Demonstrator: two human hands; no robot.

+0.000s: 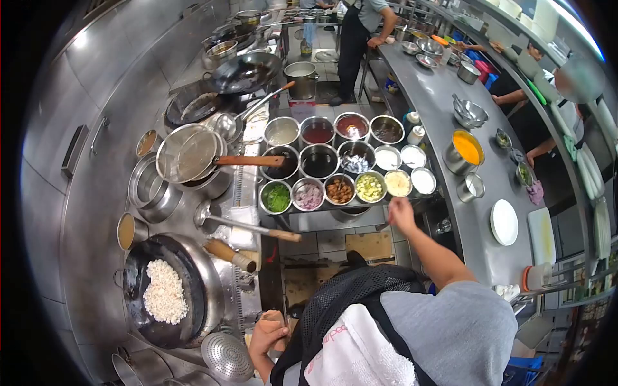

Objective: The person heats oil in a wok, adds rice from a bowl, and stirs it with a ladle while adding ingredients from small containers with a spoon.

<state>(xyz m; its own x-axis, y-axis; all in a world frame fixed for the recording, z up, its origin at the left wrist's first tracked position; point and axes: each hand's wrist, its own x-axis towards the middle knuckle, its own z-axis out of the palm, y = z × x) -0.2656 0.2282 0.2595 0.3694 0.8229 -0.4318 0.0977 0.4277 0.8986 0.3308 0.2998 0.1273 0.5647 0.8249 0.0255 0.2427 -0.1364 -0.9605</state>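
Note:
Fingers curled together, my right hand (402, 215) is just below the tub of pale yellow minced food (398, 183); what it holds, if anything, is hidden. Beside that tub are the chopped yellow-green pieces (370, 187) and a tub of white powder (423, 181). Low in the view, by the stove's edge, my left hand (269, 331) is closed round something brownish that I cannot make out. To its left a black wok (136, 283) holds a heap of white, crumbly food (165, 293).
A ladle (251, 226) and a brush (230, 255) lie on the stove's edge. A strainer (188, 154) rests on a pot. On the right counter (473, 254) are a plate (504, 222) and an orange-filled pot (466, 149). Other people stand at the back and right.

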